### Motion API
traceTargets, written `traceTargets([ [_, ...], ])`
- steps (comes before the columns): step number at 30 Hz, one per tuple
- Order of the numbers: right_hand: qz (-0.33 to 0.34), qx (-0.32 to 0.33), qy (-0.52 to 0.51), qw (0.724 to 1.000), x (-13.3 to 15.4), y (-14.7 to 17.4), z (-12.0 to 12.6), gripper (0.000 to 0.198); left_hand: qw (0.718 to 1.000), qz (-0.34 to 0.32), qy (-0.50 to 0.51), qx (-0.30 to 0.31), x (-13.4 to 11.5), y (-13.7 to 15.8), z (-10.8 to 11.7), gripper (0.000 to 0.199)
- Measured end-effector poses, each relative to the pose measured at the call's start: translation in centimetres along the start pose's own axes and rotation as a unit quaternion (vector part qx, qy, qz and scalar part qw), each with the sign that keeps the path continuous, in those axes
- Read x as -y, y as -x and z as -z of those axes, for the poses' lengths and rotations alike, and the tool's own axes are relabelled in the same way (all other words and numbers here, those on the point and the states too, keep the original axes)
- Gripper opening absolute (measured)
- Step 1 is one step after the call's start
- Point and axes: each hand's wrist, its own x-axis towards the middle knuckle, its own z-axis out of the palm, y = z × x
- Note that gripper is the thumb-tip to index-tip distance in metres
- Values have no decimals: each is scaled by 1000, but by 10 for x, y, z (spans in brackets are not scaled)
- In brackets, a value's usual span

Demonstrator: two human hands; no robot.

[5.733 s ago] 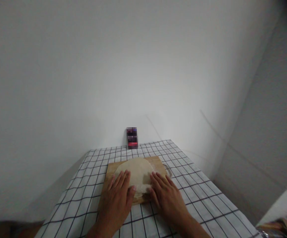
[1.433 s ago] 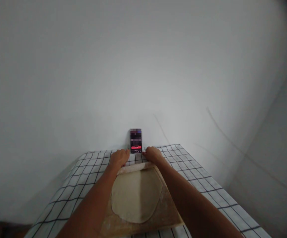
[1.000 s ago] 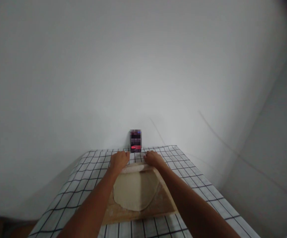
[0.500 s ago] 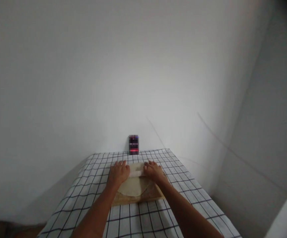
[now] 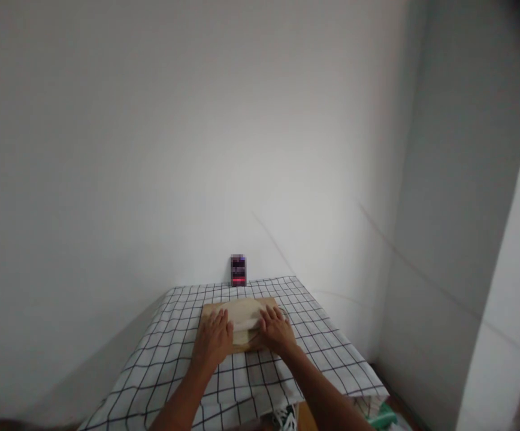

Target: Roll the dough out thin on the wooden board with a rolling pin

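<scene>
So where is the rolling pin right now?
In the head view, the rolling pin lies crosswise on the dough near the wooden board's front edge, under the left hand and right hand.

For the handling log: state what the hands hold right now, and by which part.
Both hands lie flat on a rolling pin across the dough: left hand on its left end, right hand on its right end. Palms press; no closed grip shows.

One head-worn view looks forward and only slightly down from well back, so the white wall (image 5: 197, 131) fills most of the picture; the counter (image 5: 260, 371) sits low, stretching beyond the left hand (image 5: 214, 342) and right hand (image 5: 275, 330)
</scene>
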Motion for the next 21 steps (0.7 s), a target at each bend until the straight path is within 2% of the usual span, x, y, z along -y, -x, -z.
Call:
traceTargets([
  [5, 1, -21, 11, 1000, 3, 29, -6, 56, 1000, -8, 10, -18, -5, 28, 7, 52],
  [11, 0, -10, -3, 1000, 1, 48, -5, 60, 1000, 3, 6, -14, -16, 47, 21, 54],
  [16, -4, 9, -10, 1000, 1, 39, 4, 59, 1000, 7, 21, 12, -15, 37, 23, 52],
  [21, -2, 21, 14, 1000, 0, 4, 3, 56, 995, 45, 47, 77, -8, 6, 19, 50],
])
